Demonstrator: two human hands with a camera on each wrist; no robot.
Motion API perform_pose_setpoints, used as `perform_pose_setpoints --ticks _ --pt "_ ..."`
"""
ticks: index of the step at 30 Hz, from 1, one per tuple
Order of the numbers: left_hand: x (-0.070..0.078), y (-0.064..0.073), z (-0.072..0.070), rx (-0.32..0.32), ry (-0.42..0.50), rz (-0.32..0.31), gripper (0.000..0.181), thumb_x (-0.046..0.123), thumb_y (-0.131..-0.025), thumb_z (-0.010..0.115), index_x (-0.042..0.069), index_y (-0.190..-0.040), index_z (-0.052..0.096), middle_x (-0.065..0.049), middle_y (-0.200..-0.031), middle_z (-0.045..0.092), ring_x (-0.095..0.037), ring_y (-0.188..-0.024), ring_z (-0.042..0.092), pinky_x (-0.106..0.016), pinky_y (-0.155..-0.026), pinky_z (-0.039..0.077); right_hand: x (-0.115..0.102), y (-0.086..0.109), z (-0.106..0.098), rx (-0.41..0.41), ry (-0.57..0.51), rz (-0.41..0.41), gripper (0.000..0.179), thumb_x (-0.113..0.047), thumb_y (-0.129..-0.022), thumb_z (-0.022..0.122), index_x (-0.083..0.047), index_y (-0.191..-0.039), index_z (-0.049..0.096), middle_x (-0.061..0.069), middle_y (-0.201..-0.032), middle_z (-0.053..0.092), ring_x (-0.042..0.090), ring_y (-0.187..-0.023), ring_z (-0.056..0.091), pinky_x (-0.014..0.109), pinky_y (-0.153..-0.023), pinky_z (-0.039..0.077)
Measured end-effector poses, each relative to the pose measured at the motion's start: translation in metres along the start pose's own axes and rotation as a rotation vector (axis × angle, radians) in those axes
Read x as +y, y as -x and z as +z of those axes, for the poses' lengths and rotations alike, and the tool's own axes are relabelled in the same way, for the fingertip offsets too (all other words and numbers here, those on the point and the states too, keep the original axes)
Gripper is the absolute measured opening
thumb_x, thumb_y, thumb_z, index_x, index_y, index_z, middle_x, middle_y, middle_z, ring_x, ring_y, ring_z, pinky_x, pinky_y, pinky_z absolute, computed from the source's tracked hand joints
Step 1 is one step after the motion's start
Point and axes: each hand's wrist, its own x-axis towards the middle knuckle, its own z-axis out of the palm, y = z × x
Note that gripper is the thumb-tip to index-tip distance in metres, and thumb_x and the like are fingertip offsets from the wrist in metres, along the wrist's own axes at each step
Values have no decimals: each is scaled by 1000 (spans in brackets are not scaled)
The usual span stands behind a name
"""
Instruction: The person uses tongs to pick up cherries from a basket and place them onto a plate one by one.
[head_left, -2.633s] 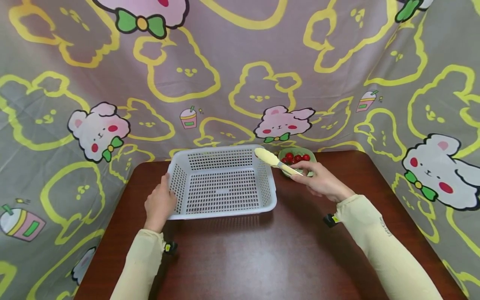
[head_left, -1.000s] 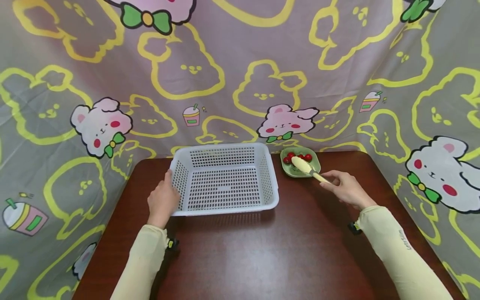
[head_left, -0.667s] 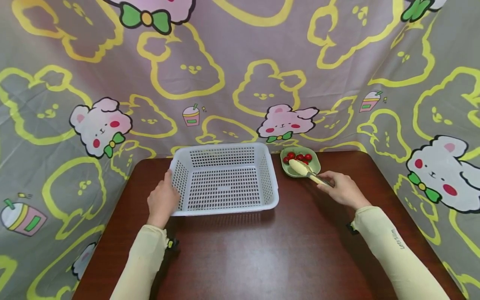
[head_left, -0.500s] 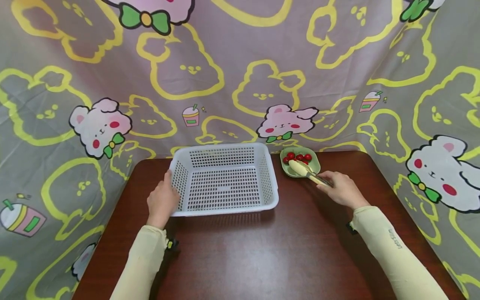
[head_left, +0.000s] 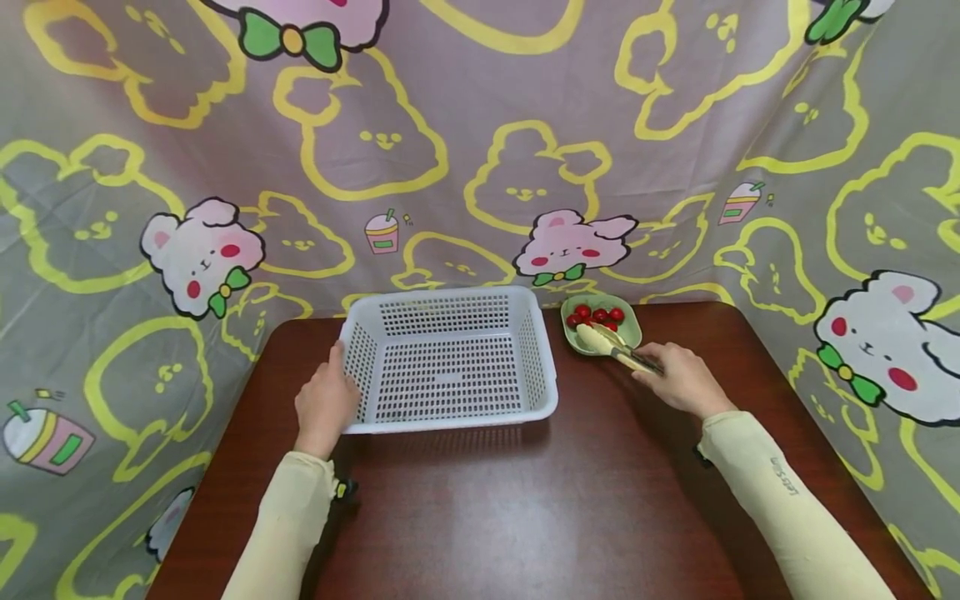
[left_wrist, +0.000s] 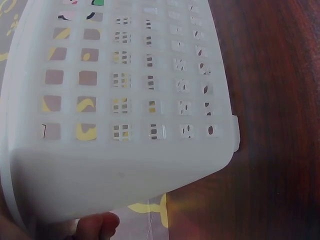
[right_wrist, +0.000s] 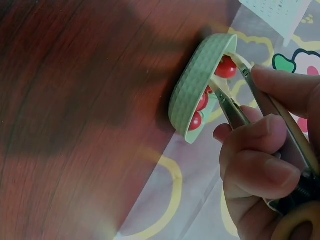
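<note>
My left hand [head_left: 326, 402] grips the left rim of a white plastic basket [head_left: 450, 427]; its fingertips [left_wrist: 100, 226] curl under the rim in the left wrist view. Nothing lies inside the basket. My right hand [head_left: 684, 379] holds cream-tipped metal tongs [head_left: 621, 357] by their arms. The tong tips reach into a green bowl [head_left: 630, 335], right of the basket. Several red cherry tomatoes [head_left: 583, 312] lie in the bowl. In the right wrist view the tong arms stand apart, with a tomato [right_wrist: 226, 68] near the tips; whether they touch it is unclear.
Everything stands on a dark brown table [head_left: 480, 517]. A patterned cloth curtain [head_left: 450, 150] rises behind it and along both sides. The bowl sits close to the table's back edge.
My right hand has carried the tongs from beside the basket's right rim rightward and down into the bowl. Their arms have since spread apart. My left hand stays on the basket rim.
</note>
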Motion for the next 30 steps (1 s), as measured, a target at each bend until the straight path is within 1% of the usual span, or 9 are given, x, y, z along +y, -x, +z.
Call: perform_pose_setpoints --ticks 5,9,18,23,27,29,30 --pt "0 1 1 10 3 7 65 14 -101 54 6 -161 30 -28 -112 64 -38 -72 62 -55 -66 50 1 0 1 -3 16 5 46 -23 -92 77 -1 -131 68 21 -107 72 33 -92 64 53 -77 49" --pt "1 2 0 13 4 8 65 14 -101 54 4 -160 30 -28 -111 64 -38 -71 62 -55 -65 50 0 0 0 -7 16 1 47 -24 -92 77 -1 -132 67 21 -107 71 34 -92 64 54 -77 49" --pt "2 1 0 5 -3 0 65 14 -101 53 5 -161 29 -29 -114 63 -41 -77 64 -59 -72 51 2 0 1 -1 10 -4 47 -24 -92 77 -2 -132 68 21 -107 72 35 -93 65 53 -78 49" --pt "1 1 2 -2 -2 1 67 15 -101 54 5 -161 28 -29 -115 63 -41 -77 64 -59 -72 51 2 0 -1 -2 4 -12 48 -26 -93 76 -1 -132 67 22 -109 72 37 -96 65 54 -80 49" --pt "0 1 1 0 -2 2 67 14 -101 54 5 -162 28 -30 -116 63 -42 -78 64 -59 -73 51 -1 1 -7 -12 -35 4 49 -29 -94 75 -1 -133 66 22 -110 71 35 -95 64 50 -79 49" --pt "1 1 0 2 -1 2 67 14 -101 54 5 -162 27 -30 -115 63 -42 -79 64 -60 -73 51 -2 1 -10 -15 -61 19 50 -31 -95 74 -2 -135 65 19 -109 71 31 -93 63 45 -77 48" --pt "1 1 0 2 0 2 67 14 -101 54 5 -162 27 -30 -115 63 -42 -79 64 -60 -73 51 -2 1 -11 -22 -83 31 51 -32 -96 73 -2 -136 65 18 -106 70 29 -89 62 42 -75 47"
